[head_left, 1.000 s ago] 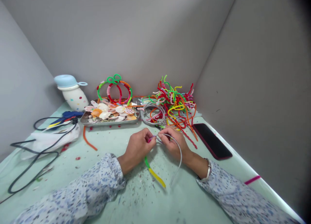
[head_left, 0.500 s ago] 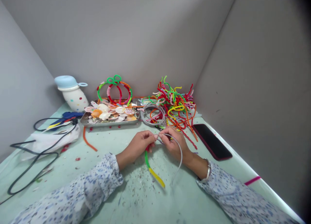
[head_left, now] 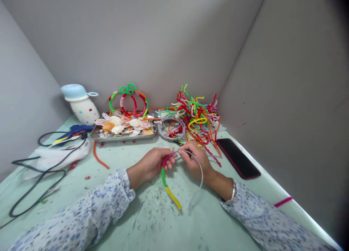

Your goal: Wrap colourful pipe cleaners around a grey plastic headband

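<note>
My left hand (head_left: 152,163) and my right hand (head_left: 194,159) meet at the middle of the pale green table (head_left: 117,203). Between them arches a thin clear headband (head_left: 201,174). One side of it is wrapped in fuzzy pipe cleaner (head_left: 167,183), pink near the top, then green, then yellow at the tip. The left fingers pinch the pink wrapped part. My right thumb and fingers are closed on the bare top of the band. Both forearms wear blue-patterned sleeves, and a metal bracelet (head_left: 233,190) sits on the right wrist.
Behind stand a metal tray of shells (head_left: 124,128), a pipe-cleaner hoop figure (head_left: 128,98), a wire coil (head_left: 171,129) and a heap of coloured pipe cleaners (head_left: 197,116). A phone (head_left: 237,158) lies right. Left: a spotted jar (head_left: 81,105), black cables (head_left: 38,171), a plastic bag (head_left: 54,156), an orange pipe cleaner (head_left: 98,157).
My left hand has turned over and slid a little down the band, showing more of the pink wrap. The wrapped end has shifted slightly left. The right hand has hardly moved.
</note>
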Demonstrator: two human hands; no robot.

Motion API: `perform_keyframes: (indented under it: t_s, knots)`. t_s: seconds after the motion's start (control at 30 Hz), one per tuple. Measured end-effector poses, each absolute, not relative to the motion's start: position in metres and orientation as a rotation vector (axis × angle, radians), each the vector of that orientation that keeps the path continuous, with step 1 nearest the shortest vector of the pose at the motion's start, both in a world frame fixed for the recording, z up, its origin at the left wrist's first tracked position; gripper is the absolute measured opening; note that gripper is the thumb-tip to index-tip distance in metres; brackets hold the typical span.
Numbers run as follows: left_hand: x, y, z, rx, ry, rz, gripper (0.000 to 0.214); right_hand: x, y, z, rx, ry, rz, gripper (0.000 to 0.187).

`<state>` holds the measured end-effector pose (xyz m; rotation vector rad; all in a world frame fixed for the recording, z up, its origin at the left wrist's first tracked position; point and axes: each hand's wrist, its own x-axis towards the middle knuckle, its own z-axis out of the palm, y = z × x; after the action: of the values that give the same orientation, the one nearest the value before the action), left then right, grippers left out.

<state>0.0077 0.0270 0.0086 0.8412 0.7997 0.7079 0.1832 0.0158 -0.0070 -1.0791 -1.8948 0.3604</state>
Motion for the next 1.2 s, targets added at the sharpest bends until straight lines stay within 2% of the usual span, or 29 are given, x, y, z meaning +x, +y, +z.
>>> perform_keyframes:
  t_s: [0.87,1.2]
  knots:
    - [0.0129,0.0262,0.0068,0.703,0.82,0.83,0.008,0.1806,0.015,-0.0047,-1.119,-1.87,0.371,0.012]
    - [0.013,0.023,0.0068,0.936,0.885,0.89,0.016,0.1808,0.0155,-0.0059,-1.151,-1.871,0.384,0.013]
